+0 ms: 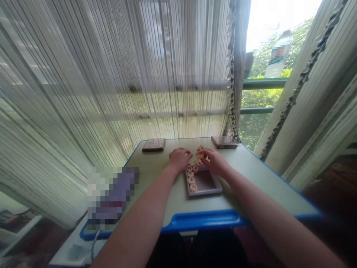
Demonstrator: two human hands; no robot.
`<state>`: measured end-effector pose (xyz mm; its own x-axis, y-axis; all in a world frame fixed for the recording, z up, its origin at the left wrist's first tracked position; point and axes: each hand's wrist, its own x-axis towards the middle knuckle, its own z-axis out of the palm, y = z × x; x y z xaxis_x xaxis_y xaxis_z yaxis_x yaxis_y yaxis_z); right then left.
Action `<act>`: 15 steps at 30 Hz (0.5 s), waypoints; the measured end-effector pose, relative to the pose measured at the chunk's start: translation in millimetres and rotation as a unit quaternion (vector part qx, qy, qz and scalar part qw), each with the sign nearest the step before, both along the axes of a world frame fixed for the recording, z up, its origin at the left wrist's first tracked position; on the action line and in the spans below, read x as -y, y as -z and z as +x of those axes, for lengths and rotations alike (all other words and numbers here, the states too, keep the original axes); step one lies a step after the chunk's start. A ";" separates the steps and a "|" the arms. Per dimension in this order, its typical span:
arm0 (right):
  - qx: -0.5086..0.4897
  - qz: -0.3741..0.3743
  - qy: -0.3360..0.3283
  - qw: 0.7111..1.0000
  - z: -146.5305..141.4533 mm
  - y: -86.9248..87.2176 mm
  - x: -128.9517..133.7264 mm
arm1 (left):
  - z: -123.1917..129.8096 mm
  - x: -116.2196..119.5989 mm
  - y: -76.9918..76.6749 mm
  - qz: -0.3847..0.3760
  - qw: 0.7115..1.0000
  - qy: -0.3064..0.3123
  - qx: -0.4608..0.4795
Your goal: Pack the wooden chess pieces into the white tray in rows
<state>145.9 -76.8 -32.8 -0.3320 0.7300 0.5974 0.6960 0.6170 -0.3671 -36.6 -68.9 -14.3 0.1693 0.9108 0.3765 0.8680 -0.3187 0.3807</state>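
A shallow open box (pixel 205 192) lies on the table. Round wooden pieces with dark characters (pixel 192 180) form a column along its left side, with one more beside the top piece. Just beyond the box is a small group of loose pieces (pixel 199 152). My left hand (pixel 180 156) rests left of that group, fingers bent and apart, with nothing visible in it. At the group's right side, my right hand (pixel 213 159) has its thumb and fingers curled at the pieces; whether it grips one is too small to tell.
The pale table (pixel 156 182) has a blue edge. Brown flat boxes stand at its back left (pixel 154 144) and back right (pixel 225 142). A blurred-out object (pixel 114 197) with a cable is at the left edge. Curtains (pixel 178 74) hang behind; a bottle (pixel 277 57) stands on the window rail.
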 end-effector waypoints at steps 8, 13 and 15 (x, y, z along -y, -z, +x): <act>-0.071 0.022 -0.053 0.996 0.1 1.2 1.1 | 3.6 3.7 -1.4 -0.147 0.921 0.218 0.286; -0.096 -0.012 -0.071 0.993 -4.0 -1.2 7.7 | 4.9 6.5 0.7 -0.188 0.890 0.209 0.358; -0.087 -0.009 -0.075 0.993 -6.6 -1.9 9.3 | 4.3 7.5 -0.2 -0.178 0.896 0.186 0.362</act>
<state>139.2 -86.1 -30.9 -0.3312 0.6904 0.6431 0.5215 0.7020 -0.4850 -32.3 -76.4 -14.0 0.3154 0.9262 0.2063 0.2116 -0.2806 0.9362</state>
